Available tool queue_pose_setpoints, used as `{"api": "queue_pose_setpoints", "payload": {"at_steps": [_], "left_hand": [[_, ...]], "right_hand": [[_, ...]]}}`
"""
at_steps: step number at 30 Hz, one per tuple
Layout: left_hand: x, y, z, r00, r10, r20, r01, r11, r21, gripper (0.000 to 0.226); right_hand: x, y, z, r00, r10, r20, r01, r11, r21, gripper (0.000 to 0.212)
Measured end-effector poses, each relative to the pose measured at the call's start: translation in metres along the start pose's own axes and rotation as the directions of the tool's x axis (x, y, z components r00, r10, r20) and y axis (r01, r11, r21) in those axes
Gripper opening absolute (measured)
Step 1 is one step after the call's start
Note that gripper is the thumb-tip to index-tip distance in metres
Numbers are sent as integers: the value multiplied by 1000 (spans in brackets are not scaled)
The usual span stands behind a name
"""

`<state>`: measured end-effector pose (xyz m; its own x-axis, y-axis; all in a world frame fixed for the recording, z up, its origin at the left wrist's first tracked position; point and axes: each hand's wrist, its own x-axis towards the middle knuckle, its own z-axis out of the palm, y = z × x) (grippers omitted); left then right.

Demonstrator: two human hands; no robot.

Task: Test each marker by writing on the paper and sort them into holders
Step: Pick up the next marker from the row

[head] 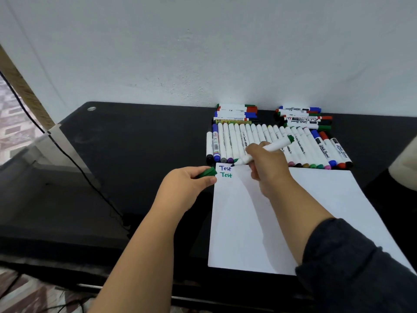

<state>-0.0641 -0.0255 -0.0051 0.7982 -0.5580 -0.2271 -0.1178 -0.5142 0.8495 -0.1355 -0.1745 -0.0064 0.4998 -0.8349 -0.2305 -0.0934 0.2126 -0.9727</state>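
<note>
A white sheet of paper (293, 218) lies on the black table, with "Test" written twice at its top left, once in blue and once in green. My right hand (268, 163) holds an uncapped green marker (274, 146), its tip resting at the paper's top edge, right of the blue word. My left hand (187, 186) pinches the marker's green cap (206, 172) just left of the paper. A long row of white markers (234, 141) with coloured caps lies side by side behind the paper. No holder is in view.
Two small stacks of markers, one (237, 112) at the left and the other (302, 118) at the right, lie against the wall behind the row. A black cable (74, 161) runs down the table's left side. A pale object (404, 161) sits at the right edge.
</note>
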Motion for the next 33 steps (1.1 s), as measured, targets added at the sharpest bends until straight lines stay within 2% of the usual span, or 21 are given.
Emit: {"api": "queue_pose_setpoints", "payload": {"at_steps": [4,7,11,16,20,25,33], "left_hand": [[-7,5,4,997,37,74,-33,998,-58,33],[-12,7,9,990,60,124,-47,993,-104,33],[-17,12,14,977,117,180,-90,984,-152,23],[-21,16,20,959,167,229,-135,980,-149,25],[-23,18,23,959,178,218,-149,978,-144,24],[-23,19,24,968,186,167,-148,965,-217,20],[-23,18,25,963,189,193,-138,958,-252,19]], "right_hand": [[-15,-8,-10,995,-72,69,67,995,77,35],[-28,-10,-19,994,-91,65,84,991,102,36],[-40,-7,-27,994,-96,60,91,993,80,34],[-50,-2,-30,988,-112,102,108,993,45,33],[-54,0,-35,981,-118,154,106,991,83,29],[-55,0,-34,988,-97,118,86,991,100,32],[-56,4,-32,995,-68,76,55,984,168,35]]}}
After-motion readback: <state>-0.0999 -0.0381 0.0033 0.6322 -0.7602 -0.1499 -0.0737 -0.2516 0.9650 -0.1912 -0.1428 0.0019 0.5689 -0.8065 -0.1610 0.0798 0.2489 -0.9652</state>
